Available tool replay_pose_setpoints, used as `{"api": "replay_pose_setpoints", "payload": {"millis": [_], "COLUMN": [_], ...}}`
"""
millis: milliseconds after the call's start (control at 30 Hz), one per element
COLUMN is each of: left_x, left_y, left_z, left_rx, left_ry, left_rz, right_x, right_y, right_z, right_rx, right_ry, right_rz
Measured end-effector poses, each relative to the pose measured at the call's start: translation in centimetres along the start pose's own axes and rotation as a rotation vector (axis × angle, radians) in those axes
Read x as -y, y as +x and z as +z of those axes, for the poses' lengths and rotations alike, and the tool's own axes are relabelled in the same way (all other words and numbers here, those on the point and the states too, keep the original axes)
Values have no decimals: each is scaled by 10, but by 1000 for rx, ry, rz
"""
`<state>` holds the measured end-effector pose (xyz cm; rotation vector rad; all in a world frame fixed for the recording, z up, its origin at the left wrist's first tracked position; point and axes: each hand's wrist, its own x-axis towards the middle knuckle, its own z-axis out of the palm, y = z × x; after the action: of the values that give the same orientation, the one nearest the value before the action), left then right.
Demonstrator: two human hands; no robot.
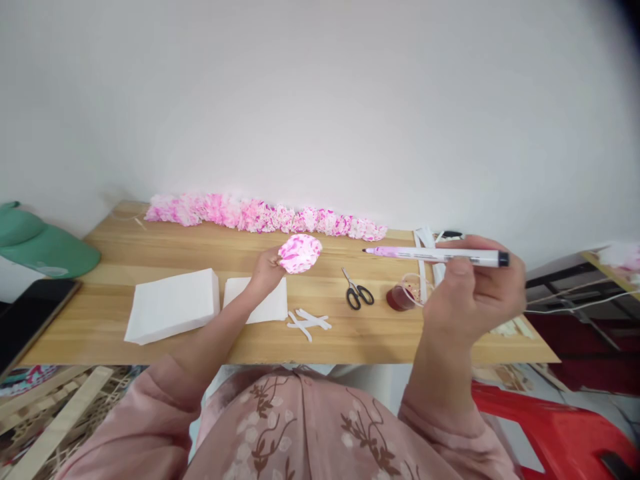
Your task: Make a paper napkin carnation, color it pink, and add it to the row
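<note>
My left hand is closed around the base of a white paper flower blotched with pink, held up over the table. In my right hand is a white marker pen, gripped between thumb and fingers. Its dark tip points left toward the flower, with a gap between them. Pink colour stains the pen near the tip. Below my right hand stands a clear plastic cup of dark red liquid. Black-handled scissors lie between the hands, and several short white strips lie crossed near the front edge.
A row of pink and white paper flowers lines the back of the wooden table by the wall. A thick stack of white paper and a thinner one lie left. A green cap and phone are far left.
</note>
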<state>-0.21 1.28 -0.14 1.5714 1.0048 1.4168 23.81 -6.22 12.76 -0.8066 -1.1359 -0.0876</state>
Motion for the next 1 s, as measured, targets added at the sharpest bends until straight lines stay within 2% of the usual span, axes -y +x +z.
{"api": "replay_pose_setpoints", "payload": {"millis": [100,300,467,567,667,833,1000], "left_x": [1,3,11,10,4,-7,-2], "left_y": [1,1,0,0,-1,-2,-1], "left_z": [1,-2,-2,0,1,-1,-1], "left_rx": [-51,-20,-12,-69,-101,-26,41], "left_ry": [-137,-102,-109,-141,-128,-89,-78], "left_rz": [-61,-66,-84,-146,-218,-222,-180], "right_x": [-3,-15,-21,-17,-10,-6,-7], "right_y": [0,-3,-1,-1,-6,-20,-29], "right_z": [-20,-59,-75,-69,-52,-19,-3], "right_rx": [-57,-182,-281,-250,-177,-42,76], "right_ry": [-93,-223,-218,-136,-46,90,162], "right_rz": [16,88,121,180,279,448,500]}}
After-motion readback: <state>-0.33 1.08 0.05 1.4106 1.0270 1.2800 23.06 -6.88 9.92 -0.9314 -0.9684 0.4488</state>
